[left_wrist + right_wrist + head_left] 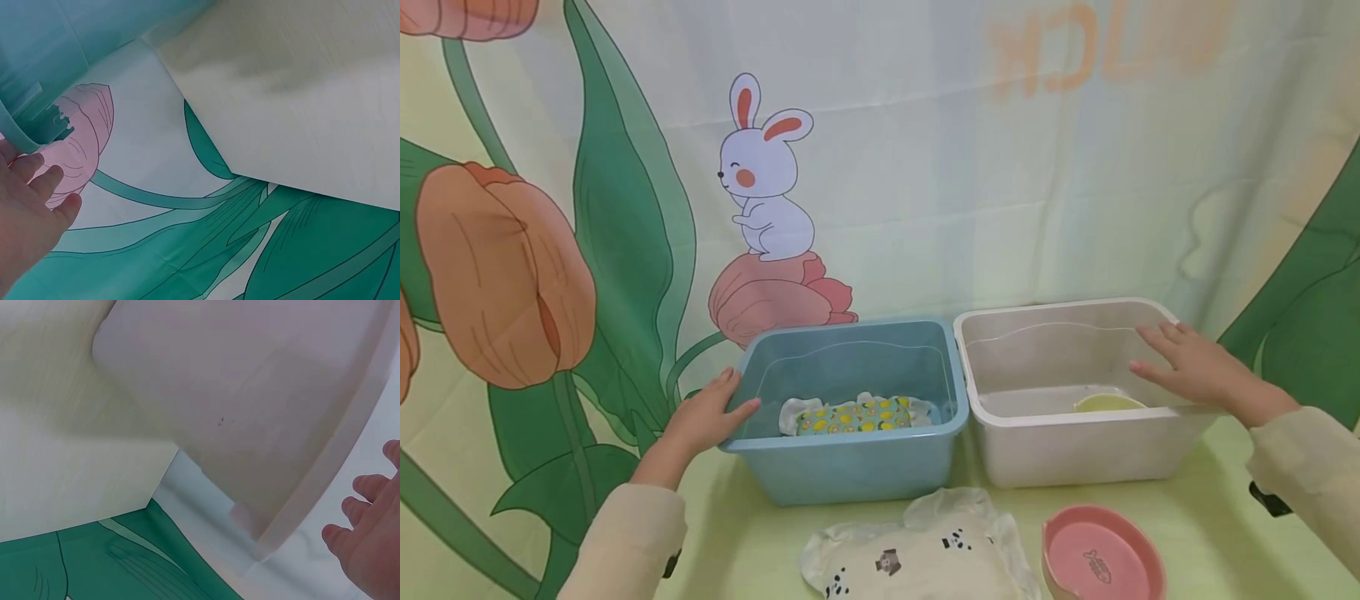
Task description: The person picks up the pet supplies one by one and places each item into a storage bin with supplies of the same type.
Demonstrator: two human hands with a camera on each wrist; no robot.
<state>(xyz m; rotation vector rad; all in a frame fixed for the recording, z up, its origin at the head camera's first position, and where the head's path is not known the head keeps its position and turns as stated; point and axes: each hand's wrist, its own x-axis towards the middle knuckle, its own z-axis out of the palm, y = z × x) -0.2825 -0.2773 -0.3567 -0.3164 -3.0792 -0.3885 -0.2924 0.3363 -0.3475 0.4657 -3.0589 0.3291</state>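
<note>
My left hand (pixel 706 417) rests at the left rim of a blue plastic bin (pixel 857 471), its fingers extended. In the left wrist view those fingertips (pixel 47 181) lie right by the bin's rim. Inside the blue bin is a small cushion with a lemon print (pixel 853 415) and white ruffles. On the right, my right hand (pixel 1206 367) spreads over the right rim of a white plastic bin (pixel 1075 450), holding nothing. A yellow dish (pixel 1108 402) lies in the white bin, partly hidden by its front wall.
A cream ruffled cushion with animal prints (pixel 925 554) lies in front of the bins, cut off by the view's lower edge. Beside it sits a pink bowl with a fishbone mark (pixel 1101 554). A printed curtain (pixel 895 192) hangs behind the pale table (pixel 1195 517).
</note>
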